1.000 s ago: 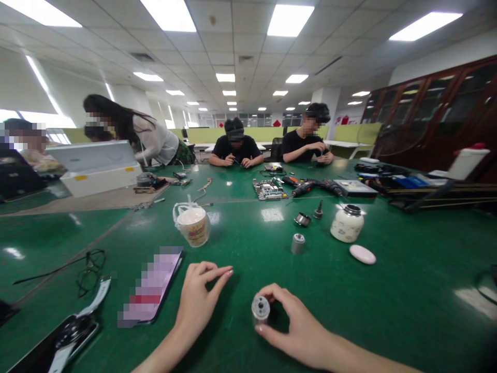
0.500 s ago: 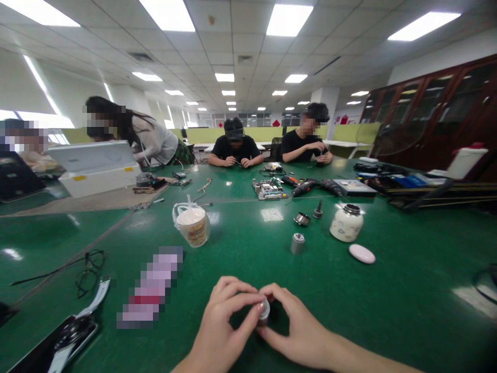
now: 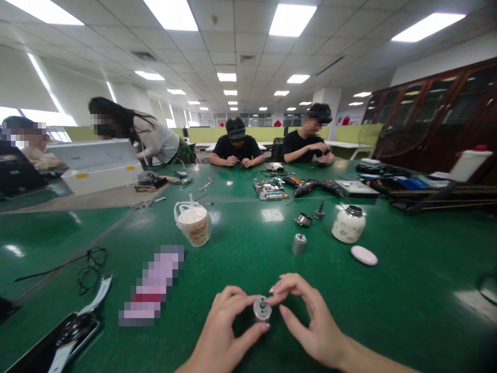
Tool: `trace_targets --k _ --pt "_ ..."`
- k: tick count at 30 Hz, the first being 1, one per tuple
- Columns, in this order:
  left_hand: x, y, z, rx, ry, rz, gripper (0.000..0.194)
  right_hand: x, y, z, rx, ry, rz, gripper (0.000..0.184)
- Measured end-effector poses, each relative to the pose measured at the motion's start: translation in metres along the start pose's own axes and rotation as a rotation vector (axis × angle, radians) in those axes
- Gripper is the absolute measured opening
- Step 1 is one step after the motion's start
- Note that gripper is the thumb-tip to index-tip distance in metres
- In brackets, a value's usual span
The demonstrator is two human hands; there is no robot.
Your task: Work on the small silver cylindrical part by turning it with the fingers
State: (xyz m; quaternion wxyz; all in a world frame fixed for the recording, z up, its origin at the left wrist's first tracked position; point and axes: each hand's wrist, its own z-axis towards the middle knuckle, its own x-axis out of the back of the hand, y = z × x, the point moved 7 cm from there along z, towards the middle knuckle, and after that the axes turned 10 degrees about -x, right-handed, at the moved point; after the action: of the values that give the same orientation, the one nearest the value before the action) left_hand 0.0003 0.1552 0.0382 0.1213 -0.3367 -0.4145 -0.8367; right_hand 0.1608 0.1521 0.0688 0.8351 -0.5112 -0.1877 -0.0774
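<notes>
Motor can (image 3: pixel 262 309), silvery and round, at the near middle of the green tabletop (image 3: pixel 233 264), between both hands. End face up, with a dark centre and small marks around it; whether the base touches the table, cannot tell.

Left hand (image 3: pixel 221 324): thumb and forefinger closed around the motor can, thumb on the near side, forefinger at the far left edge. Other fingers loosely curled behind.

Right hand (image 3: pixel 320 321): half open, thumb well apart from the fingers and off the metal. Forefinger tip right at the rim of the end face; light contact or a slight gap, cannot tell. No grip on anything seen.

Handling, as judged: stiff metal shell, dense and rather heavy for its size, little risk of crushing. Smooth curved wall could slip or roll between dry fingertips. Best hold is low on opposite sides of the wall, thumb against two fingers, leaving the end face free. Centre and fittings of that face are likely the more delicate part; pressure better kept off them.

Beyond the hands: second motor can (image 3: pixel 299 245) upright; behind it a metal housing piece (image 3: pixel 303 219), with a dark shafted part (image 3: pixel 319 211) just beside, pointing up. To the right, an open cream jar (image 3: pixel 348 226), pink oval lid (image 3: pixel 364 255) lying near it
</notes>
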Motion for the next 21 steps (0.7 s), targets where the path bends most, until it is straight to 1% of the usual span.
trace_targets --k 1,3,9,13,15,17,19,21 --pt "0.0 0.0 0.0 0.004 -0.001 0.001 0.029 0.001 0.001 0.002 -0.019 0.019 -0.005 0.023" --pt "-0.001 -0.001 -0.001 0.002 -0.005 0.001 0.029 0.0 0.003 0.005 -0.067 0.026 -0.016 0.021" --pt "-0.003 -0.002 -0.001 -0.01 -0.026 0.008 0.029 -0.011 0.006 0.015 -0.165 -0.026 -0.07 0.017" --pt "-0.003 -0.002 -0.002 -0.014 -0.033 0.017 0.031 -0.011 0.004 0.016 -0.21 -0.046 -0.023 0.018" --pt "-0.003 -0.003 -0.002 -0.01 -0.031 0.023 0.029 -0.006 0.002 0.018 -0.199 -0.038 0.007 0.017" --pt "-0.003 -0.003 -0.003 -0.004 -0.027 0.03 0.028 0.003 0.004 0.024 -0.186 0.002 0.033 0.016" --pt "-0.002 -0.002 -0.003 -0.003 -0.019 0.037 0.028 0.014 0.015 0.032 -0.188 0.05 0.02 0.017" --pt "-0.002 -0.002 -0.003 -0.006 -0.013 0.042 0.029 0.021 0.032 0.039 -0.204 0.053 -0.05 0.016"
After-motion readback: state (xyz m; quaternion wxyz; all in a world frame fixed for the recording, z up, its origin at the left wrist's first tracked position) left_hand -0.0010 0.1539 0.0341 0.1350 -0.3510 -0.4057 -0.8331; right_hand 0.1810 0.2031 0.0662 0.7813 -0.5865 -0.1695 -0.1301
